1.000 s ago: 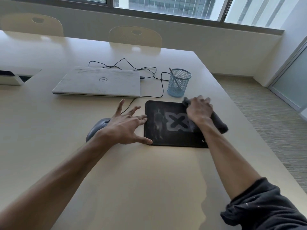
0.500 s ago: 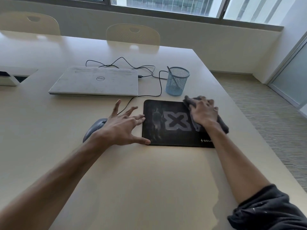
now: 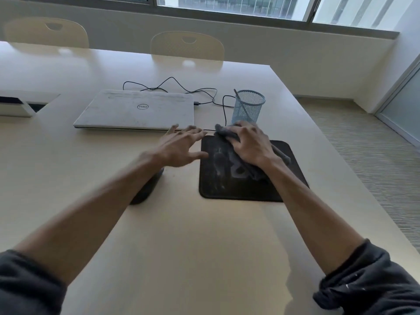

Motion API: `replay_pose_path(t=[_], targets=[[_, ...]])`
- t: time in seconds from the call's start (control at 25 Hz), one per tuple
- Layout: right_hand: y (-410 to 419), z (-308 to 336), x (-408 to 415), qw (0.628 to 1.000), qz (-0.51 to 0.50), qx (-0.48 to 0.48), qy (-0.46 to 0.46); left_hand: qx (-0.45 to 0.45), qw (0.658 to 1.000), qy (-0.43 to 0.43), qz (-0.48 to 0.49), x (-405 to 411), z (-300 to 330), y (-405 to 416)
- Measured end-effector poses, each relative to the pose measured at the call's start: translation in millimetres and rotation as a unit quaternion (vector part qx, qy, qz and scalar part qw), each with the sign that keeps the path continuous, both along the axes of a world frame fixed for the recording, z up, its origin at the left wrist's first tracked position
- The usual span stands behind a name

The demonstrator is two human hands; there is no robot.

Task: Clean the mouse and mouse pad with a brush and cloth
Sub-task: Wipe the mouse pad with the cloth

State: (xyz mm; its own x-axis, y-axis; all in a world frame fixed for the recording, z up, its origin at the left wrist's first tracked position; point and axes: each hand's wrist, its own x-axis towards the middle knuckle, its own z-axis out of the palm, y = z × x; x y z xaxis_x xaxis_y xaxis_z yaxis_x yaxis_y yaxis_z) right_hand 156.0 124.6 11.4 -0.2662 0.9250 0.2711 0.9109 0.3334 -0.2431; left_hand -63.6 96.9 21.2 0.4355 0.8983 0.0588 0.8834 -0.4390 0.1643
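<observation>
A black mouse pad (image 3: pixel 229 187) with a pale smeared print lies on the beige table (image 3: pixel 181 246). My right hand (image 3: pixel 250 144) presses a dark grey cloth (image 3: pixel 227 134) flat on the pad's far edge, and more of the cloth trails under my wrist. My left hand (image 3: pixel 179 146) hovers with fingers spread just left of the pad's far corner. The dark mouse (image 3: pixel 147 189) sits left of the pad, mostly hidden under my left forearm. A thin brush handle (image 3: pixel 241 103) stands in the blue mesh cup (image 3: pixel 248 106).
A shut white laptop (image 3: pixel 136 110) lies behind my hands, with a black cable (image 3: pixel 172 84) looping toward the cup. Two pale chairs (image 3: pixel 187 47) stand at the table's far side. The table's right edge drops to carpet (image 3: pixel 363 144).
My right hand has slid the cloth from the pad's right side to its far left part. My left hand has moved forward and right, off the mouse. The view has tilted.
</observation>
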Motion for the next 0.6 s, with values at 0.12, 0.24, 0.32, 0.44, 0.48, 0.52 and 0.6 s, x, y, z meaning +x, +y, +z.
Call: replay_pose_path(t=[0.12,0.24,0.32,0.44,0.48,0.52,0.6], targets=[[11,-12,-15,0.994,0.016,-0.050,-0.096,-0.139,0.989,0.043,0.001,2,11,26],[16,-23,-14,0.989,0.018,-0.075,-0.125,-0.208,0.968,0.140,-0.004,7,25,25],[16,-25,-15,0.991,0.023,-0.061,-0.121,-0.215,0.964,0.158,0.008,7,24,21],[17,-22,-17,0.992,0.038,-0.034,-0.115,-0.186,0.968,0.166,0.000,5,14,20],[15,-21,-17,0.992,0.049,-0.028,-0.114,-0.175,0.970,0.168,-0.005,5,13,21],[14,-20,-16,0.991,0.062,-0.025,-0.114,-0.167,0.971,0.172,-0.005,6,13,21],[6,-18,-14,0.989,0.086,-0.018,-0.120,-0.155,0.971,0.185,-0.002,9,15,21]])
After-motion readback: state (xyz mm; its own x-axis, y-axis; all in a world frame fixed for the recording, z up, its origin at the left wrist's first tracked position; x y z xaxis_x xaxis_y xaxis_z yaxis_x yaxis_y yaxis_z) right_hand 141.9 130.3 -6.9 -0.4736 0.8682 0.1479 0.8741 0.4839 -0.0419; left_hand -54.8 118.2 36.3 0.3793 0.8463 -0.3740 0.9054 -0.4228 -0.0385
